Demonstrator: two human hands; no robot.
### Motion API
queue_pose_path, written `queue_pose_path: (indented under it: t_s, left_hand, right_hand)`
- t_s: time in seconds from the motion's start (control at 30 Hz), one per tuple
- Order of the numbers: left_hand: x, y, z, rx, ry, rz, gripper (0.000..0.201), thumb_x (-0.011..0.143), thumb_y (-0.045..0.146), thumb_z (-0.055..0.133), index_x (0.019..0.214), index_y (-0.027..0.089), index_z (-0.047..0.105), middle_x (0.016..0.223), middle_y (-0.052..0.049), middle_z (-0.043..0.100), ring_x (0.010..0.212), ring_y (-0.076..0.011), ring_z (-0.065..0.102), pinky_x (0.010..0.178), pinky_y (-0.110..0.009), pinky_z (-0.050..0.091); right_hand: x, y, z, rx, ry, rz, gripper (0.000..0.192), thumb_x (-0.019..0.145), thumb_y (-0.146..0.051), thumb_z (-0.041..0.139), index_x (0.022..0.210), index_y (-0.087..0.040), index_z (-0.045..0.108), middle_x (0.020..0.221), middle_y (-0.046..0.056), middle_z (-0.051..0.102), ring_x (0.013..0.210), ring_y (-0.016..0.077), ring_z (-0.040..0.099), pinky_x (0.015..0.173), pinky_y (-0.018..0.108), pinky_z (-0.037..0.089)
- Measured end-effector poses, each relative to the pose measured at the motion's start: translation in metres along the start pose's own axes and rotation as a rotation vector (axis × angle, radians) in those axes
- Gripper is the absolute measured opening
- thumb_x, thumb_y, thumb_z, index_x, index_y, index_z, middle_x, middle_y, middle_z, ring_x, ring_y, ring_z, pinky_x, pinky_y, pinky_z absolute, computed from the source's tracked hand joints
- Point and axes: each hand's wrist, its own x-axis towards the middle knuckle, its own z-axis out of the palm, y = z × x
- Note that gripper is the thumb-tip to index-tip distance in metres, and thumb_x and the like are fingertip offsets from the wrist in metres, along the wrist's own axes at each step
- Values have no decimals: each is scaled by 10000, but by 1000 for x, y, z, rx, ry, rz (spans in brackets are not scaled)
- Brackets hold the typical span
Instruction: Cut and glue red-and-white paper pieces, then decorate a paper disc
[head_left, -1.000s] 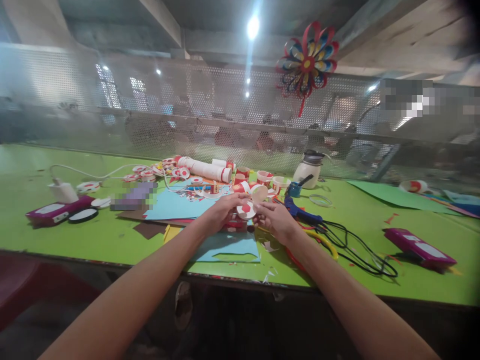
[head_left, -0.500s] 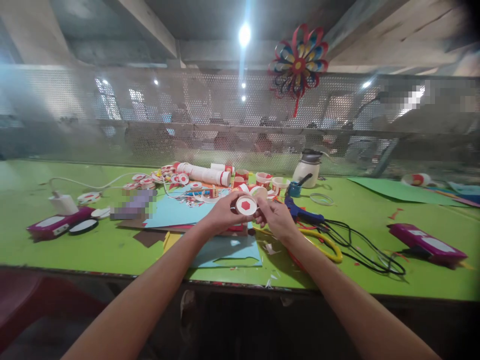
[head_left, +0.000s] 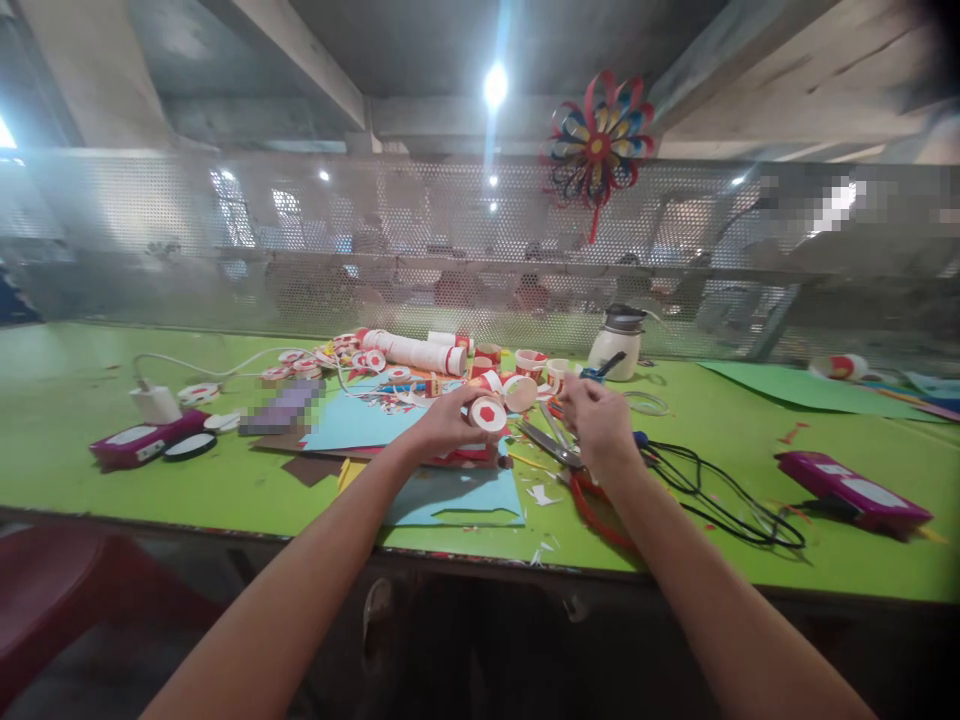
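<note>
My left hand (head_left: 446, 425) is closed around a small paper cup (head_left: 487, 414), whose white round end bears a red hexagon. My right hand (head_left: 600, 425) is away from the cup, raised over the glue gun (head_left: 640, 439), and hides nearly all of it. Its fingers are curled together; whether they hold anything does not show. Beneath that wrist lie red-handled scissors (head_left: 600, 512), blades pointing left. Just behind the held cup is another cut cup (head_left: 519, 393). Light blue paper sheets (head_left: 457, 500) lie under my left hand.
Stacked white cups (head_left: 414, 351) and decorated discs (head_left: 292, 370) lie at the back. A jug (head_left: 616, 343) stands behind my right hand, near a roll of clear tape (head_left: 646, 403). Purple power strips (head_left: 855, 490) (head_left: 146, 440) and black cables (head_left: 712, 500) are on the green table (head_left: 225, 500).
My right hand has left the cup and moved right, over the glue gun. The left hand still holds the cup, nearly in place. The view has shifted slightly.
</note>
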Motion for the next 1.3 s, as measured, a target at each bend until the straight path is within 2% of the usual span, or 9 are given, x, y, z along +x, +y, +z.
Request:
queue_pose_path:
  t_s: [0.23,0.47,0.53,0.67,0.73,0.8,1.03,1.2,1.3]
  left_hand:
    - [4,-6,-9,325,156,-59,328,625,427,720,816,163,683,840,-46,632,838,-212,565,752,-318,437]
    - [5,-10,-9,356,193,-108,446,648,475,684,985,182,689,958,-57,642,896,-215,583,795,-307,447]
    - [4,-11,-10,358,192,-104,491,657,461,677,1054,172,667,1035,-76,640,950,-220,585,827,-298,441]
    - [3,-13,-25,388,135,-152,405,654,421,668,960,157,694,939,-84,678,916,-257,603,798,-321,442]
    - [1,-14,-36,398,76,-169,354,640,401,668,893,156,702,882,-78,693,881,-266,615,768,-321,445]
    - [-1,-16,-43,402,23,-183,388,582,391,709,896,163,698,918,-79,702,900,-273,619,766,-311,448]
    - [-25,-3,-45,403,-14,-187,599,569,332,729,1131,156,617,1229,-139,608,1127,-309,544,929,-368,414]
    - [-62,58,-19,44,202,-83,428,797,407,557,1120,131,604,1144,-133,638,1040,-239,592,856,-344,471]
    - [-86,100,4,-237,-46,-23,349,807,412,576,1002,136,665,983,-91,686,899,-197,622,785,-295,477]
  right_hand:
    - [29,-11,-39,470,412,55,319,722,-383,703,580,-169,512,381,-128,364,328,14,287,322,142,246]
    - [12,-37,-28,422,191,83,245,566,-276,800,688,-139,638,502,-65,548,412,42,458,403,169,383]
    - [-5,-53,-23,348,29,79,219,599,-287,787,691,-123,675,502,-43,564,414,52,462,406,183,375]
    - [-57,-91,-29,-121,-727,-16,393,888,-426,500,699,-139,690,501,-26,543,430,72,471,438,198,388]
    - [-84,-109,-38,-338,-1170,-116,380,922,-408,455,843,-151,724,732,37,655,634,117,600,601,234,475]
    - [-104,-123,-48,-542,-1376,-171,349,872,-440,548,1067,-189,694,915,65,684,798,165,637,713,267,495]
    - [-112,-142,-61,-835,-1148,-347,327,915,-379,496,1199,-249,595,1223,58,599,1117,228,520,991,414,390]
    - [-112,-129,-53,-951,-1022,-469,376,898,-320,526,1242,-173,559,1307,107,555,1185,277,467,1026,481,352]
    - [-119,-129,-50,-954,-1030,-443,394,871,-267,557,1253,-171,548,1312,114,556,1166,287,502,992,475,395]
